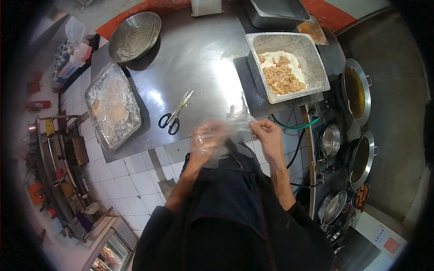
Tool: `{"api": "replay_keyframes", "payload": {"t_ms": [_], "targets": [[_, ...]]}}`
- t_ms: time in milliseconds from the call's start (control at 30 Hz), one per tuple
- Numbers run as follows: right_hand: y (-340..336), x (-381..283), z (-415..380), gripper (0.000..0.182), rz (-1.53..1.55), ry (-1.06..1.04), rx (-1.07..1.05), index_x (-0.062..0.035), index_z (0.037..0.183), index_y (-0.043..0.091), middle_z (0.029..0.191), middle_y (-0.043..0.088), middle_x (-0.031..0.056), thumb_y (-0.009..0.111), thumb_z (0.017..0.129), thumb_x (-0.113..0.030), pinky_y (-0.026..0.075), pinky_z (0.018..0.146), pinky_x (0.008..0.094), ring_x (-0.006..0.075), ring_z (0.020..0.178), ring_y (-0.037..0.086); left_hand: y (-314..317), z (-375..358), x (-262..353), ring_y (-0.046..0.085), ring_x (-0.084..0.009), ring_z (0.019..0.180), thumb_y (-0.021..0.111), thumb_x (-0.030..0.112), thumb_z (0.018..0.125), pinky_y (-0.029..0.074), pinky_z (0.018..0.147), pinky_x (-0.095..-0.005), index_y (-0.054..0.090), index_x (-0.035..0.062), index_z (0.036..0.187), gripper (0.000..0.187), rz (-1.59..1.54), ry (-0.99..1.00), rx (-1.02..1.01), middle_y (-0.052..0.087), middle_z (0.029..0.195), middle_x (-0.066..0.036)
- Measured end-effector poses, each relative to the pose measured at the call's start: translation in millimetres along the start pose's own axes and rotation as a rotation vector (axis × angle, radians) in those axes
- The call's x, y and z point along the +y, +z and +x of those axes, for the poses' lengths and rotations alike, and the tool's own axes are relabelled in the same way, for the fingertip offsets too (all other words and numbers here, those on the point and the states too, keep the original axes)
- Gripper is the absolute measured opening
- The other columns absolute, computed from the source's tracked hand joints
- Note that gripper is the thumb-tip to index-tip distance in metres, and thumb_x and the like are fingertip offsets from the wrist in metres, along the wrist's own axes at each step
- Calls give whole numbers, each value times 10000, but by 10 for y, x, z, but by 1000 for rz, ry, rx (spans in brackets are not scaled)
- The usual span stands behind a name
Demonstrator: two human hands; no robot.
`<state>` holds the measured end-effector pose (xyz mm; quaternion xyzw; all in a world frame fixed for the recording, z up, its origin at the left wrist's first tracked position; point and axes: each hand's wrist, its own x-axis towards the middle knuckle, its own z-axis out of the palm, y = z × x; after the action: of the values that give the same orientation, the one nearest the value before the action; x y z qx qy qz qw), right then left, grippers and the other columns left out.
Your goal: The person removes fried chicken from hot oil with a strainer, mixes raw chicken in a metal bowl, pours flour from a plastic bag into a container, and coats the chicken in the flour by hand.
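Clear thin plastic covers my left hand [209, 137] down to the wrist. That hand is blurred, its fingers bent in against a clear plastic glove [240, 115] in front of my body. From the other side, my right hand [267, 134] pinches the glove between thumb and fingertips; this hand looks bare. The two hands are a short way apart, just off the table's near edge. Black-handled scissors [176, 113] lie with blades parted on the metal table [194, 58], left of my hands.
A flour-dusted tray [113, 108] sits at the table's left, below a metal bowl [135, 37]. At right stands a deep metal pan [318, 67] of floured, raw-looking pieces. Woks [368, 90] line the right-hand stove. A green hose [296, 127] hangs near my right hand.
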<state>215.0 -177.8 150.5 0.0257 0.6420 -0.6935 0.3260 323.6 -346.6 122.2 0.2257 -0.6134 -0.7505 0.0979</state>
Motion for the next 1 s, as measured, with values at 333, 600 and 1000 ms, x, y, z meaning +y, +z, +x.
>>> {"api": "replay_keyframes", "payload": {"t_ms": [333, 600, 1000], "targets": [[159, -467, -299, 260, -547, -341, 144, 19, 1103, 638, 716, 579, -13, 651, 887, -125, 412, 605, 237, 76, 645, 498, 112, 68, 295, 596, -108, 651, 702, 119, 864, 472, 571, -275, 662, 14, 864, 113, 319, 165, 110, 647, 737, -29], [155, -173, -34, 310, 445, 184, -70, -34, 1252, 532, 677, 506, -73, 536, 963, -145, 213, 379, 177, -9, 469, 340, 285, -21, 349, 625, -294, 683, 666, 124, 804, 506, 587, -405, 645, 80, 980, 183, 729, 729, -231, 624, 804, -99], [406, -209, 110, 641, 730, -62, -86, -195, 1473, 299, 1474, 330, 97, 330, 968, -588, 324, 1058, 617, 340, 1369, 313, 301, 56, 296, 626, -297, 704, 687, 109, 806, 509, 598, -398, 642, 87, 1008, 209, 818, 846, -260, 627, 835, -106]]}}
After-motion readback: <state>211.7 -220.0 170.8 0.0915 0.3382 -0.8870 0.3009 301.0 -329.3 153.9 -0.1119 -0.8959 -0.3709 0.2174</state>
